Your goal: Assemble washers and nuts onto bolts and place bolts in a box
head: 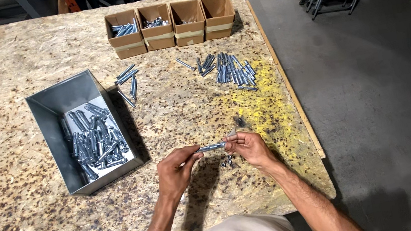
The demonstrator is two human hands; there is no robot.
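Both my hands hold one silver anchor bolt (212, 146) level above the chipboard table (8, 165). My left hand (175, 169) pinches its left end, and my right hand (249, 148) grips its right end. Under the bolt lie a few small nuts and washers (227, 161). To my left stands a grey metal bin (56, 104) with several similar bolts (94, 140) inside.
Four small cardboard boxes (172, 23) stand in a row at the far edge, some with metal parts. Loose bolts lie in a pile (228, 68) at the right and a smaller group (126, 78) near the bin. The table's right edge drops to concrete floor (381, 102).
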